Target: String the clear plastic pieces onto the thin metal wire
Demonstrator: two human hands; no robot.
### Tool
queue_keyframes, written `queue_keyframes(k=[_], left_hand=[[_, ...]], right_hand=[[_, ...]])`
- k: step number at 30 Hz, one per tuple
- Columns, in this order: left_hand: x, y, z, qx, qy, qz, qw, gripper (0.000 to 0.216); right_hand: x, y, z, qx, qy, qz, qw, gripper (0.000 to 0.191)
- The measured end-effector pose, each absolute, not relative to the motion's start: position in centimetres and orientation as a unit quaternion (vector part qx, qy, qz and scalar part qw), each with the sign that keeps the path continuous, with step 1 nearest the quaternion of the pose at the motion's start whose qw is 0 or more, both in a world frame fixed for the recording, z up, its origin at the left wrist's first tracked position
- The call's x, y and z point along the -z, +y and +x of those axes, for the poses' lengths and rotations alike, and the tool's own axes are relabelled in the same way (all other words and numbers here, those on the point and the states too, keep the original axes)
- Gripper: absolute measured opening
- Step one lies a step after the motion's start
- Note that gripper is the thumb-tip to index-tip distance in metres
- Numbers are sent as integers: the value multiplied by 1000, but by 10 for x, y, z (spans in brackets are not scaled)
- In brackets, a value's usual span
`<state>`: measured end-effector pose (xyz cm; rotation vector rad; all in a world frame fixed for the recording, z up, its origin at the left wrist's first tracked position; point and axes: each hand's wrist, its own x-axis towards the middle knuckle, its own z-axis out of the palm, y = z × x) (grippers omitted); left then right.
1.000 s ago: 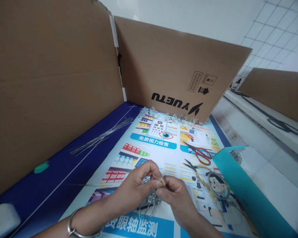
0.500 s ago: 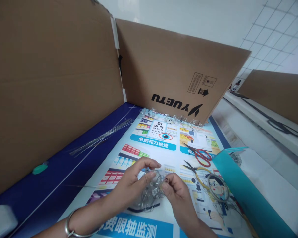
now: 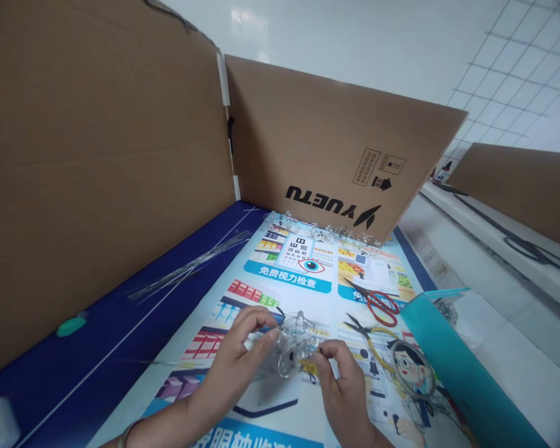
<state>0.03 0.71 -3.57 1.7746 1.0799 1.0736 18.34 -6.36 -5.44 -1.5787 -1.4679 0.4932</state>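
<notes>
Pinching fingertips of the left hand point(image 3: 242, 351) and right hand point(image 3: 345, 386) hold a wire tangle point(image 3: 292, 351) between them.

Half a second ago the left fingers lay partly over the tangle; now thumb and forefinger close on its left edge, while the right thumb and forefinger nip its right edge, so more of the looped wire shows and the work is held from both sides. It sits above the printed sheet point(image 3: 256, 389); exactly which strand each hand pinches, I cannot tell. Red-handled scissors point(image 3: 383, 305), yellow-handled pliers point(image 3: 373, 342) and a wire coil point(image 3: 433, 381) lie near the right hand.
</notes>
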Motion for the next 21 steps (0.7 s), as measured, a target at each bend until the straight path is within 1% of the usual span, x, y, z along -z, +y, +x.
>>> queue_keyframes(k=[6, 10, 14, 21], left_hand=[[43, -8, -2, -383, 398, 724, 414, 11], [48, -18, -6, -364, 402, 725, 425, 7], [50, -21, -8, -358, 404, 725, 427, 6], [48, -18, -8, -372, 400, 725, 421, 3]], right_hand=[[63, -68, 188, -123, -648, -606, 444, 5], [65, -75, 189, -99, -690, -579, 423, 6], [64, -82, 188, -114, -713, -566, 397, 11], [58, -84, 187, -136, -736, -537, 389, 12]])
